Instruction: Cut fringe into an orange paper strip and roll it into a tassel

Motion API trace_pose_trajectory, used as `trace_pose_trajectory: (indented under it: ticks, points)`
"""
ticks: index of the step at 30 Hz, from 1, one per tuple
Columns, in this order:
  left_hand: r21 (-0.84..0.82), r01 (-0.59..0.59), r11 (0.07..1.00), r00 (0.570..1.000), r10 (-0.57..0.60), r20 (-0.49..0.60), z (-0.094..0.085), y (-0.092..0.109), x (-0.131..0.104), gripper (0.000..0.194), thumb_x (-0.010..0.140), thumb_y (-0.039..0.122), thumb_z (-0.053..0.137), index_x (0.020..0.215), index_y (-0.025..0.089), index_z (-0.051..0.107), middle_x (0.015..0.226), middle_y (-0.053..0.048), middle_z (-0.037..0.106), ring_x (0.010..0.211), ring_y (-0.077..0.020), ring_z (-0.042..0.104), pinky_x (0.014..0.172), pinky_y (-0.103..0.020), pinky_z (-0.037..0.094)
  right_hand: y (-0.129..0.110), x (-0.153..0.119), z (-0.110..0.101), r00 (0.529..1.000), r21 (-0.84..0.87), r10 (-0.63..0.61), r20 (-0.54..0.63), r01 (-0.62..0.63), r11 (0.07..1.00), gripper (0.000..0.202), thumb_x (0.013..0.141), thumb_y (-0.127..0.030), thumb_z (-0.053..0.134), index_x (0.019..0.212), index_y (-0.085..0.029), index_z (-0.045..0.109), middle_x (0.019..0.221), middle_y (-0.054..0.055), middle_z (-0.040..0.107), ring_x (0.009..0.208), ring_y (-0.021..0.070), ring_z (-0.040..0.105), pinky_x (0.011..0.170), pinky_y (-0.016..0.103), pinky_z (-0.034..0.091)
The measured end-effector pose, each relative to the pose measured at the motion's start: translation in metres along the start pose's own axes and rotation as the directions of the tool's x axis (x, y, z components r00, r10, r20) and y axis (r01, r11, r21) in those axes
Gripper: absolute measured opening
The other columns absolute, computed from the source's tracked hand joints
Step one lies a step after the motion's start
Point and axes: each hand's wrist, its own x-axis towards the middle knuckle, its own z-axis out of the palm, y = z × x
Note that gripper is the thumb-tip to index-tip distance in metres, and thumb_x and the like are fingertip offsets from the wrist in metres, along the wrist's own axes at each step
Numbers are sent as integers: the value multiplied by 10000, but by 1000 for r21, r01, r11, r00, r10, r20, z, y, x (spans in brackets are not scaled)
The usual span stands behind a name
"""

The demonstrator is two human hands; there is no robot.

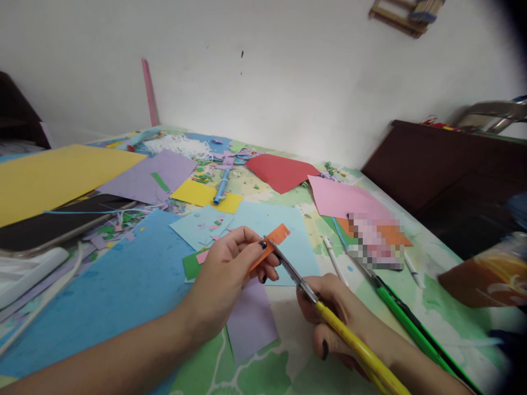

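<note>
**A narrow orange paper strip (280, 234) at the tips of yellow-handled metal scissors (338, 328)**

The left hand (234, 260) pinches the strip between thumb and fingers, its free end reaching past the thumb and showing small notches along the edge. The strip is held above a pale blue paper sheet (263, 215), with the blade tips at it just beside the thumbnail. Whether paper lies between the blades is too small to tell.

The right hand (341, 312) has its fingers curled around the scissors near where blades meet handles; whether any finger sits in a loop cannot be told. A lavender paper rectangle (253, 323) lies below the left hand, and a green-handled cutter (415, 329) lies to the right of the right hand.

The strip should be almost weightless, thin and easily bent, apt to crease under a hard squeeze and to tear at the notches. A light, flat pinch on its uncut part, close to the blades but clear of them, should keep it from flopping. The scissors are likely stiff and much heavier, best held by the smooth yellow handles.
</note>
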Motion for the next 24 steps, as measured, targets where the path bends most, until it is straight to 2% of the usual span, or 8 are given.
trace_pose_trajectory:
  ticks: [5,10,13,19,24]
  points:
    - [20,1,1000,1000,-1,-6,1,1,0,125,825,188,540,705,171,507,621,17,639,549,-91,570,582,-230,419,-3,-1,-1,1000,-36,-30,3,30,999,498,609,-447,757,580,-195,328,533,-93,241,476,44,213,373,149,220]
    - [54,-38,998,999,39,-27,0,1,0,112,832,191,536,722,174,517,634,27,634,555,-85,558,578,-229,416,0,1,-4,999,-45,-36,15,36,998,533,556,-470,781,576,-195,325,539,-92,278,474,41,220,377,156,265]
    - [78,-49,996,998,51,-27,-2,0,1,111,832,187,530,722,174,522,641,25,641,557,-88,565,568,-228,412,3,2,-6,996,-71,-83,35,85,994,498,574,-428,770,579,-199,329,539,-88,278,477,47,219,374,156,295]
    - [70,-45,997,999,47,-20,-2,0,2,124,825,182,528,702,170,518,625,24,638,545,-89,571,557,-224,406,-2,-2,-3,999,-54,15,32,-13,998,479,629,-419,740,612,-200,315,547,-100,270,414,15,228,333,129,266]
    - [62,-44,997,999,45,-20,-1,-1,1,125,822,177,534,698,168,523,624,24,639,545,-89,573,562,-223,411,-8,-4,2,1000,-35,-18,-25,17,999,469,659,-430,707,606,-200,302,567,-93,256,432,17,234,352,127,286]
